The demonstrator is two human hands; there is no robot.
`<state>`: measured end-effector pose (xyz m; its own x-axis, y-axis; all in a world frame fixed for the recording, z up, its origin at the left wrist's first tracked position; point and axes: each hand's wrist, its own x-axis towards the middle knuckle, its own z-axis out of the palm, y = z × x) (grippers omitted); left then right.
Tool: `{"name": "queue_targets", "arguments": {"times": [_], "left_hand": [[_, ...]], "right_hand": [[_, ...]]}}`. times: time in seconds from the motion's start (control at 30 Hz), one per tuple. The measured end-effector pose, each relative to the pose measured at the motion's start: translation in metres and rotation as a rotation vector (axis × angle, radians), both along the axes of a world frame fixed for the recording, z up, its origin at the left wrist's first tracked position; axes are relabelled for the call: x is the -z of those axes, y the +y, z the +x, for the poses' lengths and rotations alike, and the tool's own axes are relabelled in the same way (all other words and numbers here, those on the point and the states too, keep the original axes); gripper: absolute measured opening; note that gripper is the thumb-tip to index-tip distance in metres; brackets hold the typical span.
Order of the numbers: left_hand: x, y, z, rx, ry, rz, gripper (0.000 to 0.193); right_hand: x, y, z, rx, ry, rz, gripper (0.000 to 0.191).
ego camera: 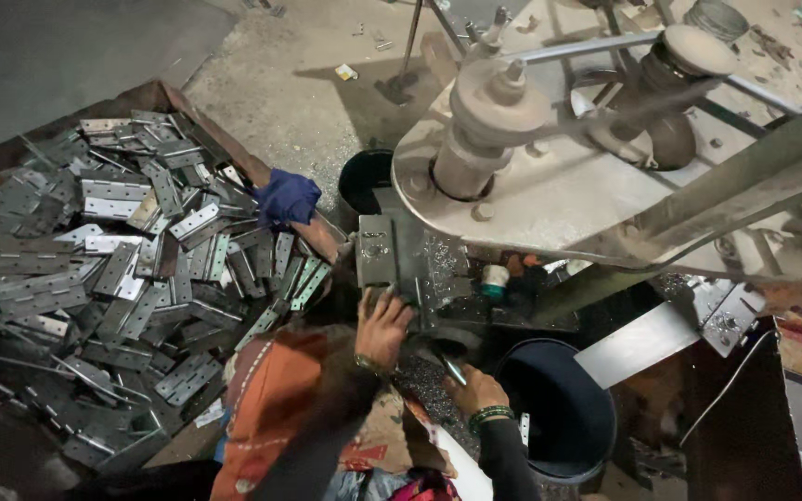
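My left hand (pixel 383 327) reaches forward to the bed of a drilling machine, its fingertips on the grey metal block (pixel 376 250) and the small part lying there. What lies under the fingers is hidden. My right hand (pixel 473 390), with green bangles at the wrist, is lower and to the right, pinching a small shiny metal piece (pixel 452 368) over a heap of metal shavings (pixel 422 388). An orange cloth (pixel 271 408) covers my lap below the left arm.
A large heap of grey metal hinges (pixel 132 260) fills a rusty tray on the left, with a blue cloth (pixel 287 198) on its rim. The pale machine head (pixel 531 176) overhangs the work spot. A dark bucket (pixel 559 408) stands right of my right hand, a black one (pixel 364 179) behind the block.
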<state>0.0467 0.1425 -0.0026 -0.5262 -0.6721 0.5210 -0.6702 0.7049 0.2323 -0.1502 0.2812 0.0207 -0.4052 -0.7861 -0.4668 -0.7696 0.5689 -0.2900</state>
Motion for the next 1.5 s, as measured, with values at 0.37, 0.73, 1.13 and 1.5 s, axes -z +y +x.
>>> {"name": "queue_targets", "arguments": {"times": [0.37, 0.73, 1.13, 1.5], "left_hand": [[-0.020, -0.064, -0.042, -0.266, 0.156, 0.670, 0.039], [0.000, -0.020, -0.040, -0.065, 0.065, 0.385, 0.069], [0.000, -0.032, -0.048, -0.202, -0.084, 0.285, 0.065], [0.003, -0.022, -0.039, -0.275, 0.012, 0.195, 0.047]], "right_hand": [[0.019, 0.002, -0.003, 0.024, 0.053, 0.031, 0.051], [0.013, 0.007, -0.001, -0.052, 0.109, 0.056, 0.052], [0.021, 0.010, 0.000, -0.012, 0.178, 0.034, 0.049], [0.029, 0.008, -0.004, -0.038, 0.085, 0.015, 0.051]]}}
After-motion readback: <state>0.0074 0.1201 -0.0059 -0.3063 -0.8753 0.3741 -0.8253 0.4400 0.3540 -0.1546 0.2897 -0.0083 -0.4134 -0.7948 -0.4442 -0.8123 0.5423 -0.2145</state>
